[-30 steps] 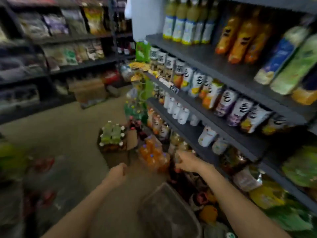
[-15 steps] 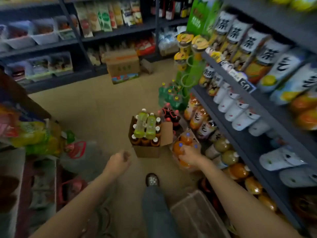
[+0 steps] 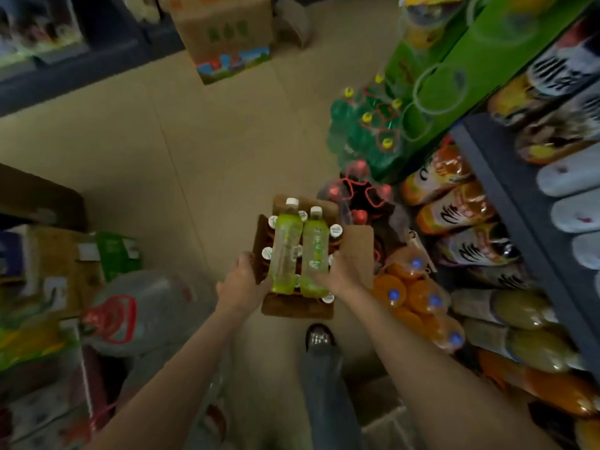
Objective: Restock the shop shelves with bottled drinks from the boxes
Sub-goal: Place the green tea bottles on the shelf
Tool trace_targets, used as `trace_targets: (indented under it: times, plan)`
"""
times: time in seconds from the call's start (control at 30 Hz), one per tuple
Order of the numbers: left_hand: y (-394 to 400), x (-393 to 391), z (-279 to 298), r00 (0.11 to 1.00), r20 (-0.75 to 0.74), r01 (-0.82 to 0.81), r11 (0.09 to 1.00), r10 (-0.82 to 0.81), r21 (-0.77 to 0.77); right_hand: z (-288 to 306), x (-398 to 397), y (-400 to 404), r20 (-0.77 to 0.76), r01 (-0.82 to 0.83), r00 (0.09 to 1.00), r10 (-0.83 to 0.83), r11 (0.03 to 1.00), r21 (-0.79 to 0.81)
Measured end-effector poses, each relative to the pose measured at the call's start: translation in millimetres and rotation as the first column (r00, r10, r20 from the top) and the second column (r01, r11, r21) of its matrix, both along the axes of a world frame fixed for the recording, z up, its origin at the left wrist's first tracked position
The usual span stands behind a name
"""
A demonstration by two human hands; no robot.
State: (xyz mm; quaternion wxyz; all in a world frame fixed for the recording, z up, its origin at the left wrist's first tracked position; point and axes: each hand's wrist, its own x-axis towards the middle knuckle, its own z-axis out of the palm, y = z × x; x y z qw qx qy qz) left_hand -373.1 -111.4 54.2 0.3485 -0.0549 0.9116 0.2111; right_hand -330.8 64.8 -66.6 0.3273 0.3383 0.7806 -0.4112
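Note:
An open cardboard box (image 3: 297, 309) stands on the floor in front of me, filled with several upright white-capped bottles. Two pale green bottles lie on top of them, caps pointing away. My left hand (image 3: 242, 282) grips the base of the left green bottle (image 3: 286, 251), next to the box's left flap. My right hand (image 3: 339, 273) curls round the lower end of the right green bottle (image 3: 315, 246). The drinks shelf (image 3: 506, 203) runs along my right, with rows of bottles on its levels.
Wrapped packs stand by the shelf: orange bottles (image 3: 412, 300), red-capped dark bottles (image 3: 360, 196), green bottles (image 3: 367, 134). A big water jug (image 3: 143, 310) sits left, a closed carton (image 3: 224, 34) far ahead. My shoe (image 3: 319, 339) and a clear bin (image 3: 383, 423) are below.
My view dropped from the shelf to the floor. Both hands moved forward to the box, and each closed on a green bottle; the right hand left the orange pack.

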Motion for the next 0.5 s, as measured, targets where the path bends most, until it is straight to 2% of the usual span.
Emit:
trace_targets:
  times: [0.1,0.17,0.23,0.33,0.4,0.43,0.5]
  plan:
    - [8.8,-20.4,-42.6,0.998,-0.026,-0.056,0.998,0.056,0.006,-6.4,-28.5,-25.7,0.034,0.089,0.995,-0.090,0.996,0.023]
    - [13.7,-27.0,-67.6,0.997,-0.006,-0.076,0.997,0.076,-0.004,-20.7,-35.6,-34.5,0.076,0.126,0.988,-0.135,0.987,0.104]
    - [19.1,-31.1,-90.4,0.998,0.024,-0.064,0.998,0.064,-0.023,-33.0,-34.6,-33.1,0.081,0.214,0.972,-0.221,0.973,0.082]
    - [30.0,-33.3,-116.7,0.989,0.118,-0.088,0.996,0.087,-0.002,-27.2,-25.5,-12.5,0.139,0.265,0.958,-0.251,0.960,-0.095]
    - [34.0,-31.6,-125.3,0.979,0.166,-0.112,0.993,0.115,-0.027,-7.7,-19.0,5.8,0.216,0.353,0.928,-0.304,0.902,-0.248]
    - [34.9,-31.0,-125.3,0.969,0.196,-0.153,0.988,0.153,-0.015,5.1,-15.8,14.8,0.265,0.420,0.900,-0.347,0.852,-0.312]
    - [36.0,-26.7,-116.7,0.892,0.313,-0.374,0.921,0.325,0.110,28.9,-10.1,31.7,0.366,0.541,0.835,-0.412,0.738,-0.404]
